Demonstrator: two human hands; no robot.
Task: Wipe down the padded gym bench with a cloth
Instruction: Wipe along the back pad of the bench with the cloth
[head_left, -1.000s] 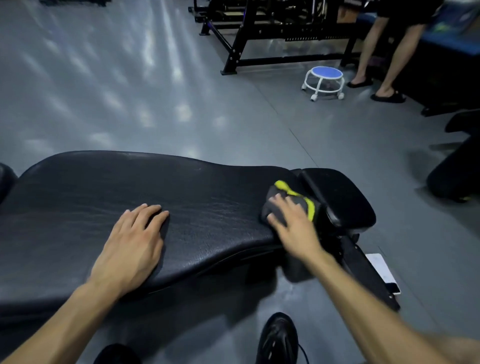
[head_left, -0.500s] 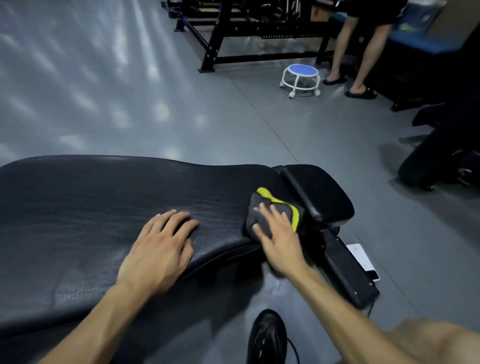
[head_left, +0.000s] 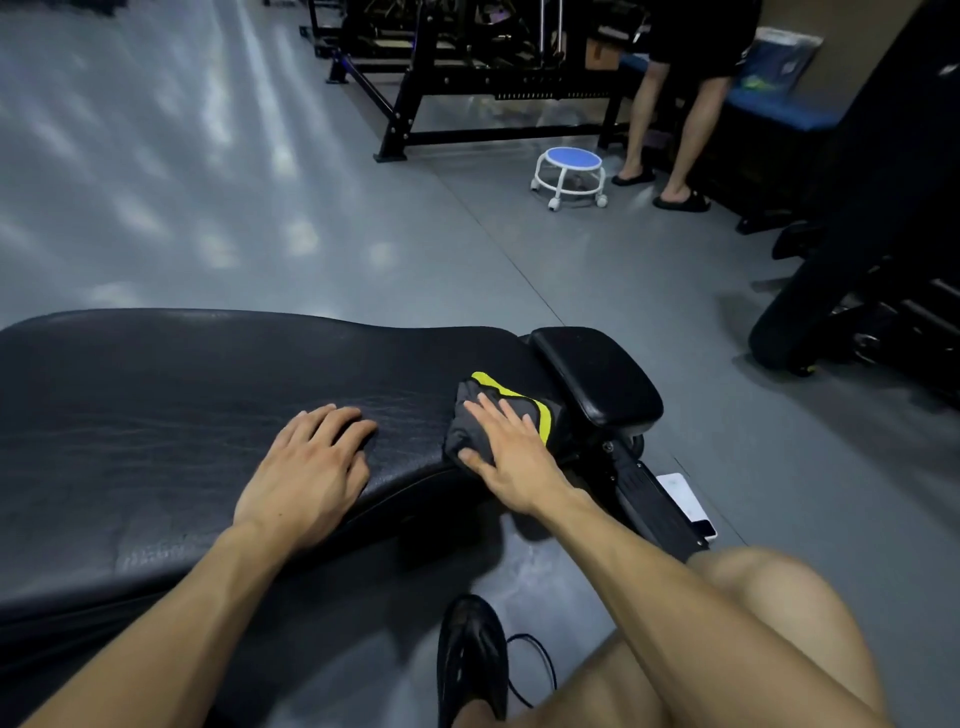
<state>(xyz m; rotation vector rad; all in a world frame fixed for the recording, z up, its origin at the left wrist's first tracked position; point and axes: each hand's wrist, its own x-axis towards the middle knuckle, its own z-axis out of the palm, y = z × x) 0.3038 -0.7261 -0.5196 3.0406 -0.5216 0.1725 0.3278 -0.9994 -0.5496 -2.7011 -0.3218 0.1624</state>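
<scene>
Stool (head_left: 570, 175) far behind bench (head_left: 182, 395), phone (head_left: 685, 501) beside frame, cloth (head_left: 498, 410) under right hand (head_left: 511, 449)

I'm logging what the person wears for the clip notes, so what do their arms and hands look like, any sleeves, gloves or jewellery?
Both forearms are bare as far as the frame shows: no sleeves visible. The left hand and right hand have no gloves, and no rings, watch or wristband show. Fingernails look short and plain.
</scene>
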